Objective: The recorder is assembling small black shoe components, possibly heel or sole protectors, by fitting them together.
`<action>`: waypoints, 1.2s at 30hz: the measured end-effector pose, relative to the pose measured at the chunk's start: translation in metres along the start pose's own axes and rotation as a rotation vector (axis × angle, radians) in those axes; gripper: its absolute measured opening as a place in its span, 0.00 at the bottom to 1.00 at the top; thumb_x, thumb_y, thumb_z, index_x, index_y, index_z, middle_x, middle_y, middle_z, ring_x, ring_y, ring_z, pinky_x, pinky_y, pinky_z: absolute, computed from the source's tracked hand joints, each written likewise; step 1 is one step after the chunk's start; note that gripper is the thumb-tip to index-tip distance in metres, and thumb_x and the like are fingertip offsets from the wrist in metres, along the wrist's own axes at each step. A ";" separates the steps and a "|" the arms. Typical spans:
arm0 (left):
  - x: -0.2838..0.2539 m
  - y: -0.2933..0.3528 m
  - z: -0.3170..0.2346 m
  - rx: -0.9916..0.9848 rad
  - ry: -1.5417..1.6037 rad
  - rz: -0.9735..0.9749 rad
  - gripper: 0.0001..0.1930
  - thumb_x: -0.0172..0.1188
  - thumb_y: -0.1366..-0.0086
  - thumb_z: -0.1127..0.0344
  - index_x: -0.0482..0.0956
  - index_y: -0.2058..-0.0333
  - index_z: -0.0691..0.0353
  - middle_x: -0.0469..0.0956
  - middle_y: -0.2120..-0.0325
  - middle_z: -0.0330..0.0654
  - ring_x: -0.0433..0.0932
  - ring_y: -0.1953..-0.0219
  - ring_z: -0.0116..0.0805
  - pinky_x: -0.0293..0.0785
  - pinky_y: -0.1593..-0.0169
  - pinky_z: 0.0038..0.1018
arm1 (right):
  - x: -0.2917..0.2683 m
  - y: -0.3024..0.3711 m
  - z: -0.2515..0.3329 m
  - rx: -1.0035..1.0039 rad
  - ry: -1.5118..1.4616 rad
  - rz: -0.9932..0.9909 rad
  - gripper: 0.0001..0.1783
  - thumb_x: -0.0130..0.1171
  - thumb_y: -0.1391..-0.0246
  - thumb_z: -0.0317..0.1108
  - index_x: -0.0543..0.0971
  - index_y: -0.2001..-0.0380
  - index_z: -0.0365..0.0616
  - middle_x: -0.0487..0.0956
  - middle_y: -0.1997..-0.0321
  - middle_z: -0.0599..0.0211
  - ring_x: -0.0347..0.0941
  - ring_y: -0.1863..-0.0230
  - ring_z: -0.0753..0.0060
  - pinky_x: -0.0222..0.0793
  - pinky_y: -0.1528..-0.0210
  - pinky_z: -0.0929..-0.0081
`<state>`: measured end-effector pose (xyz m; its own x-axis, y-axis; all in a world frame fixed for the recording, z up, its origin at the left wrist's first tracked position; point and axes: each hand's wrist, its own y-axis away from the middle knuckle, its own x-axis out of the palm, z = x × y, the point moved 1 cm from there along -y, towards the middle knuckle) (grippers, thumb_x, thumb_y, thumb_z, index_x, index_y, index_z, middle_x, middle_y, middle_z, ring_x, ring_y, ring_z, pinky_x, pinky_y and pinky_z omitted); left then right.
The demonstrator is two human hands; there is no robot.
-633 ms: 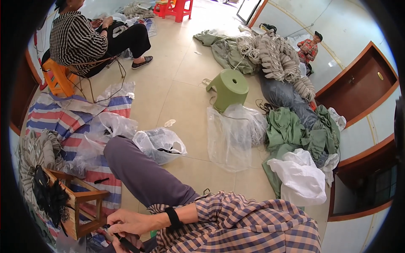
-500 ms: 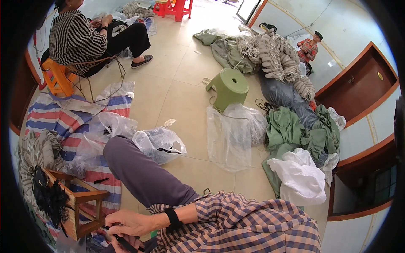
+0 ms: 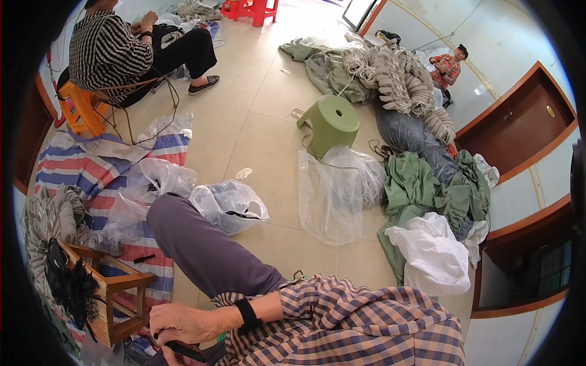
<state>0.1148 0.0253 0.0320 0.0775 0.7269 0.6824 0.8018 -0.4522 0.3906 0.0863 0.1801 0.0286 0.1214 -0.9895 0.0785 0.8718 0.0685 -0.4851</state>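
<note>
Low at the left of the view, my right hand [image 3: 183,322] comes in with a black band round its wrist. Its fingers are bent and pressed together over a small black strip [image 3: 186,351]. My left hand [image 3: 172,356] is just beneath, mostly cut off by the lower edge, and the strip lies against its fingers. What exactly the strip is cannot be made out. Beside both hands stands a small wooden stool [image 3: 131,280], with a bunch of thin black strips [image 3: 73,287] heaped on its top.
Striped sheeting [image 3: 152,250] lies under the stool, with coiled grey webbing [image 3: 58,222] behind it. A clear bag with black things [image 3: 229,207] sits past my knee. A green stool [image 3: 332,125], a white sack [image 3: 430,256] and webbing bundles [image 3: 400,79] stand farther right. Two people sit farther off.
My right hand has shifted slightly and now covers more of my left hand. The black strip has turned a little between them. The view has moved slightly.
</note>
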 end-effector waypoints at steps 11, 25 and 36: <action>-0.010 0.012 0.000 0.166 -0.505 -0.171 0.19 0.50 0.34 0.59 0.67 0.47 0.58 0.70 0.49 0.49 0.71 0.49 0.38 0.65 0.50 0.36 | 0.009 0.007 0.001 0.545 -0.420 0.007 0.06 0.56 0.52 0.29 0.71 0.74 0.37 0.71 0.73 0.62 0.69 0.69 0.68 0.65 0.65 0.73; 0.017 -0.003 0.005 -0.015 -0.075 -0.065 0.11 0.56 0.36 0.63 0.74 0.60 0.62 0.61 0.84 0.24 0.52 0.85 0.13 0.47 0.80 0.15 | -0.016 -0.002 0.004 0.789 -0.616 0.101 0.07 0.55 0.43 0.32 0.76 0.69 0.39 0.75 0.64 0.73 0.63 0.70 0.89 0.62 0.66 0.87; 0.015 -0.001 0.008 0.003 0.263 -0.069 0.15 0.52 0.34 0.58 0.71 0.59 0.65 0.65 0.82 0.29 0.53 0.86 0.14 0.46 0.84 0.13 | -0.006 -0.004 0.014 0.658 -0.558 0.130 0.13 0.54 0.41 0.36 0.73 0.58 0.38 0.75 0.65 0.73 0.68 0.68 0.86 0.66 0.66 0.85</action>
<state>0.1199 0.0404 0.0370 -0.1339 0.5964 0.7914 0.8014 -0.4046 0.4405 0.0888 0.1876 0.0424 0.3040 -0.7737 0.5559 0.9111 0.4066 0.0678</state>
